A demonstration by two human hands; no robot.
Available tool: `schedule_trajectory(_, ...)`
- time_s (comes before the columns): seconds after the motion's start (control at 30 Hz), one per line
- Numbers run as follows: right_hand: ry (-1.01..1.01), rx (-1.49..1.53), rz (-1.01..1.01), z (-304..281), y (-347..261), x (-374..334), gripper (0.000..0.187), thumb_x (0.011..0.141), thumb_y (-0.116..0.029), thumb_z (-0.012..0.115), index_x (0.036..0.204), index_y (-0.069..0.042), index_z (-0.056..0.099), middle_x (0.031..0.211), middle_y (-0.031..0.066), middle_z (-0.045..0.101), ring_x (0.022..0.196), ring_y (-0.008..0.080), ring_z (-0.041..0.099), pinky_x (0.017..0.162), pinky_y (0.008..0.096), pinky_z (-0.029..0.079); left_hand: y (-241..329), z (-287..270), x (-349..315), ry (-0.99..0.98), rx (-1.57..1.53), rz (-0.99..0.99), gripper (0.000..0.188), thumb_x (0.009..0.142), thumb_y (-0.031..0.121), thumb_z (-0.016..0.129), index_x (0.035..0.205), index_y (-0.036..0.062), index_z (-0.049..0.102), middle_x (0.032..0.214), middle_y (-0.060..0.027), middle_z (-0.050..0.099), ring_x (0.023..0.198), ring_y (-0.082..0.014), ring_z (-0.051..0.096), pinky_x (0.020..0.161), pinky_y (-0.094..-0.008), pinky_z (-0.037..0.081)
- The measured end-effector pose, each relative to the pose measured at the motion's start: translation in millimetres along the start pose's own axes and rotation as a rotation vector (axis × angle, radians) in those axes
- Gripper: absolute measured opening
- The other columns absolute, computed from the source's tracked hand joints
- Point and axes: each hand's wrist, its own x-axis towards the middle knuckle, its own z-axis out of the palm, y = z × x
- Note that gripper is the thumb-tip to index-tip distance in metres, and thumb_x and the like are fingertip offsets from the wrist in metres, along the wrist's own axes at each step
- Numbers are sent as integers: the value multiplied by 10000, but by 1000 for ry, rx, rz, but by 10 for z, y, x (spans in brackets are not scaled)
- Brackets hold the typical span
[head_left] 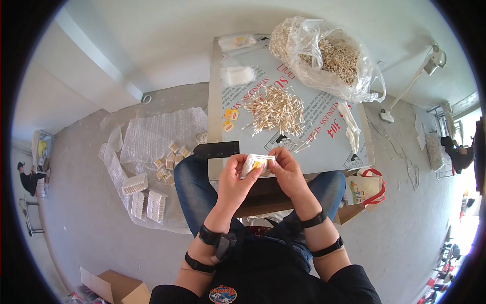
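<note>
Above the near edge of the table, both my hands are closed on a small pack of cotton swabs (250, 165) with a yellow label on its front. My left hand (234, 175) grips its left end, while the fingers and thumb of my right hand (287, 173) pinch its right end. Beyond them a loose heap of cotton swabs (276, 110) lies on the metal-topped table (324, 147). Yellow label cards (231, 115) rest left of the heap. Farther back is a stack of clear plastic bags (239, 76).
A big clear bag (372, 76) full of swabs stands at the far right, with crumpled white material (349, 129) nearer. A black flat piece (216, 150) juts from the left edge. On floor wrap (164, 126) sit bundled swab packs (155, 205). A tote bag (365, 187) stands at right.
</note>
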Motion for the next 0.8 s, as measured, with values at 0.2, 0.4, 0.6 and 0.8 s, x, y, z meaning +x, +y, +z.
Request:
schedule_trajectory(0.2,-159,82,-29,114,42,-57,239,924,-6,625,1149,-14,546,1036,27,604,978,98,580,871,263,484,85,-21,-18,-1,131,74,203,840,83,744,1014,26,658,970,-36,678,899,-89,624,784,-242,499)
schedule_trajectory(0.4,-115,-208,-102,173,-34,-112,282,875,-9,689,1142,-9,599,1020,33,658,968,106,613,870,272,497,145,-38,-21,-46,263,254,254,788,34,759,1030,55,685,970,-49,685,874,-135,644,776,-260,495)
schedule_trajectory(0.6,-89,-336,-138,188,-91,-145,307,835,29,698,1124,-31,615,1007,49,675,974,133,632,875,290,496,283,-16,-16,-71,371,370,207,770,7,766,967,32,706,909,-55,693,851,-133,657,764,-256,502)
schedule_trajectory(0.8,-80,-377,-149,234,-144,-158,330,808,62,696,1113,-38,618,1015,53,681,975,145,638,872,294,496,254,-59,-22,-68,411,396,251,727,-22,781,963,39,722,922,-72,698,853,-165,668,761,-266,509)
